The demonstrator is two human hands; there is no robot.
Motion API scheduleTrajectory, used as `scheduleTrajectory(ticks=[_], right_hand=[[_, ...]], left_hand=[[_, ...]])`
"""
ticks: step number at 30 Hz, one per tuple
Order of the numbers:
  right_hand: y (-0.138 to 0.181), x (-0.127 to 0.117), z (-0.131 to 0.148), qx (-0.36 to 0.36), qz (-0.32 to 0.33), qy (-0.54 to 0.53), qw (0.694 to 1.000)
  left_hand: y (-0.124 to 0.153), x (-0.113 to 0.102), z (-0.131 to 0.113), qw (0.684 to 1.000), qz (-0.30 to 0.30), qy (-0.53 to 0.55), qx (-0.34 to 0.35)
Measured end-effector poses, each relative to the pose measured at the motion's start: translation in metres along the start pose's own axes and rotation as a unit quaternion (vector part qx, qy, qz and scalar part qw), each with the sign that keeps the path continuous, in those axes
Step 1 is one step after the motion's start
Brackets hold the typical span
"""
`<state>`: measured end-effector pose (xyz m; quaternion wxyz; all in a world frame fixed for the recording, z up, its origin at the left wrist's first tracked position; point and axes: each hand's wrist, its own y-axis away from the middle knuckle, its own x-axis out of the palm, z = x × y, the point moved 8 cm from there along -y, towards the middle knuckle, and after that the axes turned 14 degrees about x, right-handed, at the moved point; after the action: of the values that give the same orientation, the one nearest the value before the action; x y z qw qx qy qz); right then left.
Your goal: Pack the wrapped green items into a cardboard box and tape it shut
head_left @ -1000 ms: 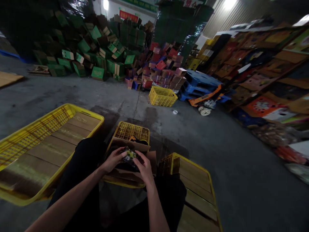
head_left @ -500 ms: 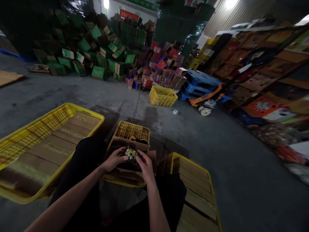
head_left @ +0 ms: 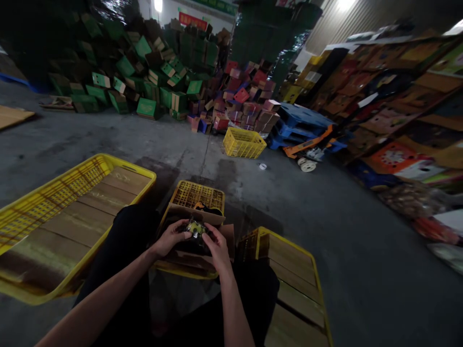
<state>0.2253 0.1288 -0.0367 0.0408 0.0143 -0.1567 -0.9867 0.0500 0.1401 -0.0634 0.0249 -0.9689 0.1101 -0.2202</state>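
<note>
Between my hands is a small shiny clear package [head_left: 196, 229] with something yellow-green inside; its exact kind is too blurred to tell. My left hand [head_left: 171, 238] pinches its left edge, thumb on top. My right hand [head_left: 217, 242] grips the right edge the same way. Both hands are over an open cardboard box [head_left: 228, 235] whose inside is dark. That box rests on an upturned-looking yellow plastic crate [head_left: 198, 193] between my knees. Behind the box flap lies a black and orange object [head_left: 209, 208], perhaps a tape cutter.
A long yellow crate [head_left: 154, 179] with flat cardboard boxes stands at my left, another yellow crate [head_left: 314, 262] of boxes at my right. Ahead are a yellow basket [head_left: 245, 143], a tape roll [head_left: 263, 166], blue pallets [head_left: 302, 118], an orange pallet jack [head_left: 311, 144] and heaped green boxes [head_left: 146, 108].
Almost nothing differs. My hands and the clear package have shifted very slightly; both hands keep their hold on it.
</note>
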Motion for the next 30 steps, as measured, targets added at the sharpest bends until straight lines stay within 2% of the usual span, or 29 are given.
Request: scheduleTrajectory(ticks=[7,16,21,26,30], right_hand=[[0.001,0.004,0.004,-0.052,-0.018,0.061,0.997],[-0.001,0.0,0.007,-0.071,-0.034,0.093,0.992],[-0.001,0.0,0.007,-0.075,-0.045,0.096,0.992],[0.0,-0.001,0.009,-0.056,-0.049,0.088,0.993],[-0.001,-0.002,0.001,-0.008,-0.041,0.052,0.998]], left_hand=[[-0.002,-0.002,-0.004,1.0,-0.016,0.004,0.02],[0.0,0.003,-0.001,0.995,-0.04,0.084,-0.027],[0.0,0.003,-0.004,0.998,-0.02,0.048,-0.027],[-0.002,0.003,-0.01,0.999,0.002,0.028,0.017],[-0.003,0.006,-0.012,0.999,0.023,0.017,0.031]])
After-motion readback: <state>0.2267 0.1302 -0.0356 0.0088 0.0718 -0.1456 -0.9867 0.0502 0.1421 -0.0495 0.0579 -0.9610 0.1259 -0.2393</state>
